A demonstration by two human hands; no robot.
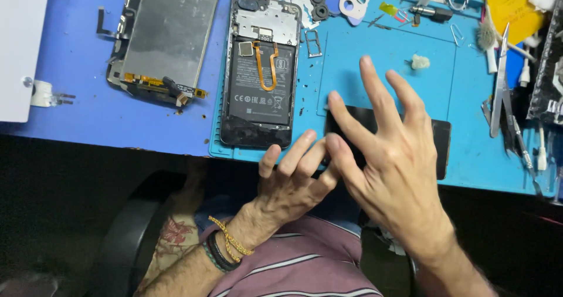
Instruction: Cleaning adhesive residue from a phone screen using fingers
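Note:
A black glass phone screen panel (441,144) lies flat on the light-blue work mat (387,56) near the table's front edge. My right hand (393,162) hovers over it with fingers spread wide, holding nothing. My left hand (293,180) rests at the mat's front edge, its fingers extended toward the panel's left end and touching my right thumb. An opened phone body (260,74) with its black battery and an orange flex cable showing lies to the left on the mat. A detached display assembly (167,36), metal back up, lies further left on the dark-blue table.
Tweezers (499,80) and other slim tools lie at the right edge of the mat. Small parts, a camera bezel (353,1) and a SIM tray (314,43) sit along the back. A white box (17,51) stands at far left. A yellow sheet (513,4) lies at the back right.

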